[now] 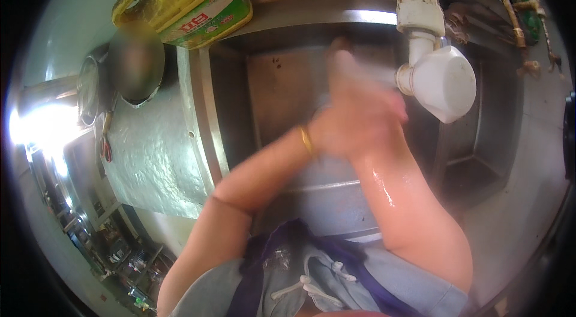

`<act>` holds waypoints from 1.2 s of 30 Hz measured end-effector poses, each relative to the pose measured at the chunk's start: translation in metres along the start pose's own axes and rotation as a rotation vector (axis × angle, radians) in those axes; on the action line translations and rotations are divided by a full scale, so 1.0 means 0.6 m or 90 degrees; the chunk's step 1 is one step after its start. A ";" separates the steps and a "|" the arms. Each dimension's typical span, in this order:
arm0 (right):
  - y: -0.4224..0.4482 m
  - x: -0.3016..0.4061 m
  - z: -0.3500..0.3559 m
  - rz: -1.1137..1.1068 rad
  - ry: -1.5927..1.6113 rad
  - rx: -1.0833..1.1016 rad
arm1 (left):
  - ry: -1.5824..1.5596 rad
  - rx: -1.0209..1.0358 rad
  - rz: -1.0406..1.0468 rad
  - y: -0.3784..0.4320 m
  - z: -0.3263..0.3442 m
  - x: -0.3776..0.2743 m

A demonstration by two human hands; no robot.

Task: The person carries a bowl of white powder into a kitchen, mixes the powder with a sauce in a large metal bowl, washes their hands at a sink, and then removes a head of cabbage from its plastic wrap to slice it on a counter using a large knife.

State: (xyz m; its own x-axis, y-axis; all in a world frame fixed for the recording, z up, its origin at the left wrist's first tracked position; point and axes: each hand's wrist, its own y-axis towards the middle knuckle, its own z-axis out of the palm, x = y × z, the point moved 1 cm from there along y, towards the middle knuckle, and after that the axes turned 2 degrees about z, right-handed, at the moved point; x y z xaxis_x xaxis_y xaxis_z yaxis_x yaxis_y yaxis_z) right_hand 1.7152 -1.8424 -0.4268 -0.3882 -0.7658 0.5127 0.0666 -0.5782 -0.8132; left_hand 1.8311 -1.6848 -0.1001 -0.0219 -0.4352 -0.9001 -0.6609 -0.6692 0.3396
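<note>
My two hands meet over a stainless steel sink basin (279, 87), blurred by motion. My left hand (333, 128), with a yellow bangle (307, 139) at its wrist, lies across my right hand (348, 78) near the wrist and appears wrapped around it. Fingers of the right hand point towards the back of the basin, but their exact pose is smeared. Wet shine shows on my right forearm (387, 182). Just right of the hands hangs a white plastic pipe fitting (443, 83), and a pale blurred streak runs from it to the fingers.
A yellow detergent jug (180, 0) stands at the back left. Beside it are a pot (137, 65), its inside blurred, and red-handled scissors (106, 150) on a metal worktop (148, 159). Another basin (477, 137) adjoins on the right. Old pipes (517, 24) line the wall.
</note>
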 end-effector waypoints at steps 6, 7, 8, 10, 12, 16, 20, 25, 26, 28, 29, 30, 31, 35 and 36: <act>0.015 -0.033 -0.002 0.011 0.042 -0.010 | 0.324 -0.137 -0.355 -0.018 -0.060 0.120; 0.022 -0.036 -0.002 0.012 0.051 -0.011 | 0.115 -0.296 -0.297 -0.031 -0.050 0.080; 0.027 -0.041 -0.006 0.016 0.062 -0.016 | 0.065 -0.286 -0.242 -0.047 -0.032 0.032; 0.033 -0.045 0.009 0.016 0.060 -0.013 | -0.029 -0.252 -0.045 -0.070 0.002 -0.055; 0.041 -0.053 0.022 0.023 0.061 -0.013 | -0.058 -0.178 0.115 -0.074 0.032 -0.109; 0.057 -0.050 -0.002 0.017 0.079 -0.033 | 0.080 -0.169 0.119 -0.050 0.070 -0.049; 0.061 -0.061 0.001 0.020 0.080 -0.036 | 0.126 -0.054 -0.179 -0.027 0.008 0.136; 0.073 -0.066 -0.030 0.022 0.111 -0.055 | 0.094 -0.262 -0.338 -0.031 -0.046 0.121; 0.078 -0.062 -0.037 0.021 0.116 -0.061 | 0.055 -0.262 -0.300 -0.033 -0.040 0.058; 0.073 -0.068 0.008 0.035 0.096 -0.039 | 0.114 -0.208 -0.020 -0.064 -0.046 -0.053; 0.077 -0.060 -0.020 0.023 0.106 -0.051 | 0.030 -0.203 0.107 -0.055 -0.018 -0.088; 0.080 -0.061 -0.021 0.023 0.110 -0.051 | -0.043 -0.192 0.219 -0.053 0.008 -0.121; 0.084 -0.058 -0.033 0.015 0.117 -0.058 | -0.150 -0.162 0.230 -0.038 0.025 -0.142; 0.083 -0.072 0.000 0.062 0.114 -0.072 | 0.035 -0.128 0.238 -0.036 0.069 -0.109; 0.084 -0.060 -0.034 0.036 0.118 -0.081 | 0.035 -0.123 0.204 -0.015 0.070 -0.095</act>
State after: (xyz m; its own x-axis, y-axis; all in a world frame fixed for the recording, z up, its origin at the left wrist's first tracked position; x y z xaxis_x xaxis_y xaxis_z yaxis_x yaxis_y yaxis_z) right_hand 1.7139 -1.8383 -0.4918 -0.5499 -0.7242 0.4161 -0.0186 -0.4874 -0.8730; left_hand 1.8067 -1.6286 -0.0634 -0.1606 -0.6689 -0.7258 -0.4732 -0.5931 0.6514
